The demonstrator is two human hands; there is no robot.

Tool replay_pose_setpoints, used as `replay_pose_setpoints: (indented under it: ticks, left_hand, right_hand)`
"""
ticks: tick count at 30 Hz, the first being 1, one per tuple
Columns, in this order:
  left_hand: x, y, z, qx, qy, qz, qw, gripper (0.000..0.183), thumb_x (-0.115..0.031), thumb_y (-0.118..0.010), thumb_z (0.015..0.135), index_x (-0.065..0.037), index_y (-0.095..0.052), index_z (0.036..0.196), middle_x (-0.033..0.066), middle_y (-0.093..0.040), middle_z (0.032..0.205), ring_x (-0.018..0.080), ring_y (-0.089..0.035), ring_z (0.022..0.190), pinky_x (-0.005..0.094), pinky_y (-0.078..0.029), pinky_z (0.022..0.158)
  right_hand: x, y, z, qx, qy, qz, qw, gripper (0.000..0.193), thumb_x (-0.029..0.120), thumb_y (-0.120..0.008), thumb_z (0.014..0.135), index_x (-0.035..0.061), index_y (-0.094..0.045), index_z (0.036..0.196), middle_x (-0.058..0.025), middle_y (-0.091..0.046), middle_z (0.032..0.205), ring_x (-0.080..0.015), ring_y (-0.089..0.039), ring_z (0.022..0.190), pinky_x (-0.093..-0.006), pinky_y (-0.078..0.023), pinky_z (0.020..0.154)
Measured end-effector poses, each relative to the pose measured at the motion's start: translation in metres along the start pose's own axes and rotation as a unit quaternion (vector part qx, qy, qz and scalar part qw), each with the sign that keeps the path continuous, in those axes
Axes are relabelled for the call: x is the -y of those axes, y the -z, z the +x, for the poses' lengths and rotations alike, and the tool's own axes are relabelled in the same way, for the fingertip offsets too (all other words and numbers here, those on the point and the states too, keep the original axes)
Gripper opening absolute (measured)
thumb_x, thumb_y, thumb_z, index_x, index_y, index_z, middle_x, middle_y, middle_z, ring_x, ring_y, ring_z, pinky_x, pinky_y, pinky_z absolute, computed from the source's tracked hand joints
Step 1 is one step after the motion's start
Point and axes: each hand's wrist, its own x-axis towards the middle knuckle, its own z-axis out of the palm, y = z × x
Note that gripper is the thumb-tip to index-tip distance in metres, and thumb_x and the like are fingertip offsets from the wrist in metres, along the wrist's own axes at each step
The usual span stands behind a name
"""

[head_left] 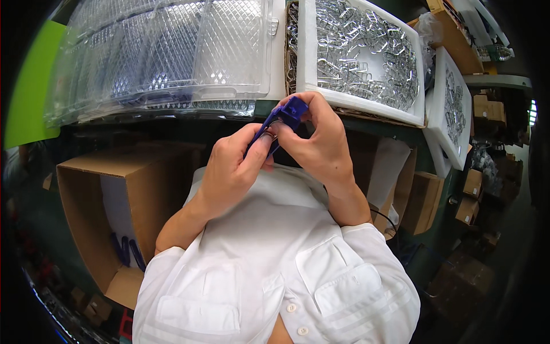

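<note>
A dark blue plastic part (293,111), long and narrow with a blocky end, is held up in front of my chest. My left hand (234,166) is closed on its lower, slimmer end. Around the blocky upper end, my right hand (322,142) is closed, with its thumb pressing near the middle. A small shiny metal piece (269,133) shows by the thumbs; its shape is mostly hidden by my fingers. Just beyond my right hand lies a white foam tray (305,49) holding many loose bent-wire metal pieces (345,71).
Stacked clear plastic trays (229,46), with blue shapes beneath, cover the bench at the far left. A second foam tray (462,123) with metal pieces leans at the right. Below the bench, an open cardboard box (146,195) holds several blue parts (137,255); another carton (422,202) stands right.
</note>
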Motion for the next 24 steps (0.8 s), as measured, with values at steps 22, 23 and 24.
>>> replay_pose_setpoints:
  ticks: [22,23,24]
  left_hand:
    - [-0.048,0.008,-0.012,0.022,-0.253,0.21,0.944,0.058,-0.004,-0.078,0.088,0.007,-0.058,0.141,0.0203,-0.071,0.114,0.0278,-0.071,0.095,0.035,-0.058,0.085]
    - [-0.047,0.004,-0.012,0.003,-0.27,0.209,0.94,0.062,-0.001,-0.082,0.083,0.005,-0.059,0.14,0.0204,-0.072,0.116,0.0285,-0.072,0.098,0.0358,-0.058,0.086]
    - [-0.046,0.001,-0.012,-0.014,-0.286,0.206,0.936,0.066,0.002,-0.086,0.078,0.004,-0.059,0.139,0.0205,-0.073,0.118,0.0293,-0.073,0.1,0.0365,-0.059,0.087]
  right_hand:
    - [-0.014,0.035,-0.013,-0.037,0.204,0.233,0.95,0.044,-0.016,-0.074,0.082,0.0,-0.06,0.12,-0.0198,-0.066,0.121,-0.0252,-0.066,0.114,-0.0348,-0.053,0.096]
    - [-0.016,0.04,-0.015,-0.052,0.23,0.173,0.956,0.043,-0.014,-0.078,0.079,0.001,-0.063,0.117,-0.02,-0.068,0.12,-0.0262,-0.067,0.111,-0.0342,-0.055,0.091]
    - [-0.015,0.046,-0.015,-0.058,0.239,0.148,0.958,0.043,-0.013,-0.079,0.078,0.0014,-0.064,0.116,-0.0197,-0.069,0.119,-0.0262,-0.067,0.11,-0.034,-0.055,0.09]
